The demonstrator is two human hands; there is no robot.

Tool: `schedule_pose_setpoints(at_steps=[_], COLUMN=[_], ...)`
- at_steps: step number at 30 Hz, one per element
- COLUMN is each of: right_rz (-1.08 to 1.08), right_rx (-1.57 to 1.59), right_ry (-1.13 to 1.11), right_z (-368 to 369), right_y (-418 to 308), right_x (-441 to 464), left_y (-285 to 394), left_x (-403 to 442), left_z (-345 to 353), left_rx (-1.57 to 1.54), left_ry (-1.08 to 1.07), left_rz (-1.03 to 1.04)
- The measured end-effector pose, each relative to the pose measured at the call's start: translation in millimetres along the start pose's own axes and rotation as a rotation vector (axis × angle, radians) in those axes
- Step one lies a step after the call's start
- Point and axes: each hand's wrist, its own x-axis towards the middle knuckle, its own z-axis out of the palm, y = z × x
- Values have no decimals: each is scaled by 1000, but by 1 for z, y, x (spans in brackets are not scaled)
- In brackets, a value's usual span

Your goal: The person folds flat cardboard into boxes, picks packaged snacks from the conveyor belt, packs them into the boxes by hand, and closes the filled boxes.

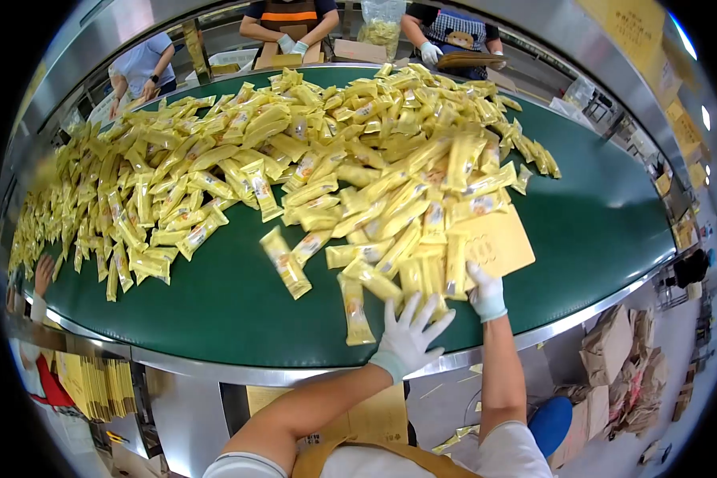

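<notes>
Many yellow wrapped packets (pixel 311 189) are heaped on the green belt (pixel 597 231). My left hand (pixel 407 334), in a white glove, is spread with its fingers apart at the near edge of the heap, its fingertips by the lowest packets. To its right my gloved right hand (pixel 484 293) grips the near edge of a flat yellow cardboard piece (pixel 508 243). Packets lie over the left part of that cardboard. A few loose packets, one of them upright in view (pixel 356 311), lie left of my left hand.
Across the belt, people in gloves stand by cardboard boxes (pixel 361 51). Another person's hand (pixel 45 272) is at the far left. Folded yellow cartons (pixel 95 386) stand below left. A metal rim (pixel 295 374) edges the belt. Brown paper bags (pixel 625 358) and a blue stool (pixel 550 425) are at right.
</notes>
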Motion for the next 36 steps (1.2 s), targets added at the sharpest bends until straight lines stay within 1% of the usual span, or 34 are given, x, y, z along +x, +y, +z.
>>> schedule_pose_setpoints(at_steps=[2,3,4,6,8,10,11,12,14,15,16,17,18,19,20,21,24,25,27,28,29,30,32,33,35,36], right_rz=[0,-34,-15,-84,-60,-64,-48,-151,-180,-207,-218,-336,-408,-483,-510,-532,-471,-508,-612,-484,-453,-463,-448,-450,-452,-484], right_rx=[-191,-300,-322,-571,-565,-635,-671,-685,-883,-935,-1020,-1128,-1180,-1230,-1225,-1266,-1427,-1326,-1180,-1185,-1151,-1231,-1180,-1210,-1273,-1259], right_ry=[-56,-74,-57,-57,-49,-51,-43,-56,-110,-94,-77,-109,-147,-182,-220,-264,-261,-228,-133,-88,-79,-76,-50,-79,-135,-200], right_z=[10,21,38,65,100,136,150,171,205,211,221,231,247,262,278,279,265,252,219,217,220,213,212,213,219,220], right_y=[-5,-5,-5,-2,0,4,11,15,14,28,34,38,35,33,22,23,6,-1,-11,-26,-43,-49,-51,-49,-43,-35], right_x=[-24,-37,-53,-78,-100,-120,-127,-135,-150,-153,-158,-162,-167,-173,-181,-185,-193,-197,-207,-226,-243,-255,-277,-286,-299,-301], left_y=[-4,-4,-5,-8,-20,-40,-48,-58,-80,-86,-99,-111,-120,-126,-131,-138,-174,-172,-171,-168,-148,-145,-132,-120,-97,-89], left_x=[-6,-11,-18,-39,-65,-91,-103,-116,-138,-146,-156,-164,-169,-172,-173,-174,-189,-192,-198,-202,-202,-209,-229,-238,-229,-226], left_z=[3,0,-5,-20,-32,-44,-54,-61,-74,-88,-88,-88,-89,-94,-99,-104,-100,-121,-135,-142,-159,-153,-131,-127,-134,-135], left_rx=[28,48,67,43,63,125,140,140,140,197,215,230,244,196,149,101,-99,-90,-158,-193,-202,-70,204,373,234,161], left_ry=[187,244,301,263,215,161,125,132,152,66,156,207,256,241,225,209,225,141,127,120,71,190,428,397,324,283], left_rz=[-24,-24,-22,-86,-130,-152,-213,-245,-300,-342,-330,-339,-347,-419,-488,-555,-478,-461,-446,-439,-538,-521,-478,-533,-759,-869])
